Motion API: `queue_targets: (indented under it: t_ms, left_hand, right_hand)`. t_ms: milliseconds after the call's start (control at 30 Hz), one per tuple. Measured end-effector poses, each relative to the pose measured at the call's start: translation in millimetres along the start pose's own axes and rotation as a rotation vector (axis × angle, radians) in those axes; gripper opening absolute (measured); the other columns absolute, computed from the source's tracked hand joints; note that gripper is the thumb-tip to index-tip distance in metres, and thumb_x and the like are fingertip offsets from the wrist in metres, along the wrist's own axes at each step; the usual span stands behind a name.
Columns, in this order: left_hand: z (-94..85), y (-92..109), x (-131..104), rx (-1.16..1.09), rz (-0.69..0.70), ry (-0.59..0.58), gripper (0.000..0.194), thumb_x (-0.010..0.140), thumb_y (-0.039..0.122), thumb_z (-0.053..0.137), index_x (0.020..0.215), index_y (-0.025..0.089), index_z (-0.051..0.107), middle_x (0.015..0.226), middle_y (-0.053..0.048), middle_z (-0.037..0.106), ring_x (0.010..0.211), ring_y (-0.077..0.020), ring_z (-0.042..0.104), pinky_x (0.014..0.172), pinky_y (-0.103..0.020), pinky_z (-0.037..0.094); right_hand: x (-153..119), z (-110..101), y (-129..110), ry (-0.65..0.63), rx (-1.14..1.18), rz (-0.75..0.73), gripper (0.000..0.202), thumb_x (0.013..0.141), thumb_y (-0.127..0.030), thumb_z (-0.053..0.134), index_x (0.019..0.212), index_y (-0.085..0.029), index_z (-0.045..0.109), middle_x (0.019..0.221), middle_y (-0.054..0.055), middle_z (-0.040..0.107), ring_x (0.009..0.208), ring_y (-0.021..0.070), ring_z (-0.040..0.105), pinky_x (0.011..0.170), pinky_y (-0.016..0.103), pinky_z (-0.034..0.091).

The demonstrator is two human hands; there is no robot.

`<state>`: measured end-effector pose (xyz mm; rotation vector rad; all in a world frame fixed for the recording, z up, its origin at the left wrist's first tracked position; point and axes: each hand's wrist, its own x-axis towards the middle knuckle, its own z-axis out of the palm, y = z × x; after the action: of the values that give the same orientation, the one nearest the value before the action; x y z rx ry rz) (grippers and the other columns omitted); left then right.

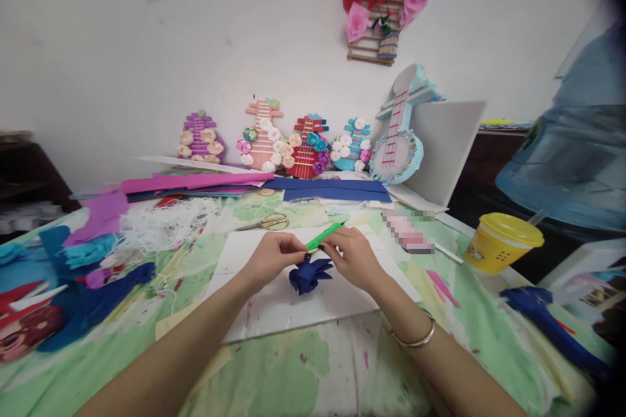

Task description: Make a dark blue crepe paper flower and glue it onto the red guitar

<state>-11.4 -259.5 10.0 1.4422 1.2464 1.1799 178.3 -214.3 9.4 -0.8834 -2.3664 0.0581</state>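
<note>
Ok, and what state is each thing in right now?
Left hand: fingertips pinched at the green tool
Right hand: fingers bent at the green tool
Green tool: slanted, between both hands
Dark-blue piece: bunched up
White board: lying flat
Scissors: lying flat, blades apparently closed
Yellow cup: upright, lid on, straw in
White string: tangled heap

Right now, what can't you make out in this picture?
All in the head view:
Green tool, how it is gripped: the fingers overlap it.
Yellow cup, contents: lid and wall hide them.
Blue bottle, far side: cut off by the right edge.
Pink object, details: pixelated.
</note>
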Motion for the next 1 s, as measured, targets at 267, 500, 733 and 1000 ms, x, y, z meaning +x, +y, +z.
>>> queue_targets:
  t_ms: [267, 500, 733, 1000]
  left_hand:
    - [0.0, -3.9, 2.0, 0.095, 0.030, -0.063, 0.017, 0.069, 0.028, 0.064, 0.074, 0.012, 0.070, 0.063, -0.003, 0.066, 0.058, -0.0126, 0.056, 0.059, -0.024, 0.043]
    - [0.8, -4.8, 1.6, 0.170, 0.106, -0.055, 0.020, 0.073, 0.031, 0.060, 0.074, 0.013, 0.069, 0.063, -0.003, 0.064, 0.059, -0.0126, 0.055, 0.058, -0.023, 0.042]
    - [1.4, -1.4, 2.2, 0.027, 0.016, -0.039, 0.016, 0.065, 0.026, 0.069, 0.072, 0.011, 0.068, 0.066, -0.004, 0.066, 0.062, -0.0137, 0.059, 0.062, -0.025, 0.045]
    - [2.4, 2.1, -1.0, -0.023, -0.009, -0.043, 0.013, 0.058, 0.020, 0.071, 0.067, 0.012, 0.065, 0.065, -0.003, 0.066, 0.062, -0.0138, 0.059, 0.062, -0.026, 0.045]
  right_hand:
    - [-0.5, 0.1, 0.4, -0.021, -0.083, 0.046, 0.027, 0.089, -0.026, 0.046, 0.068, -0.018, 0.061, 0.063, 0.002, 0.060, 0.066, 0.0139, 0.051, 0.063, 0.026, 0.029]
    - [-0.6, 0.2, -1.7, -0.017, -0.100, 0.088, 0.028, 0.088, -0.028, 0.047, 0.066, -0.019, 0.061, 0.063, 0.002, 0.061, 0.065, 0.0141, 0.052, 0.061, 0.026, 0.028]
    - [-1.6, 2.4, -3.3, 0.078, -0.023, 0.096, 0.020, 0.084, -0.027, 0.053, 0.068, -0.019, 0.063, 0.065, 0.002, 0.063, 0.063, 0.0135, 0.050, 0.067, 0.027, 0.030]
    - [-1.6, -0.5, -12.2, 0.082, 0.041, 0.079, 0.024, 0.084, -0.027, 0.052, 0.063, -0.017, 0.059, 0.063, -0.001, 0.064, 0.062, 0.0106, 0.052, 0.073, 0.030, 0.025]
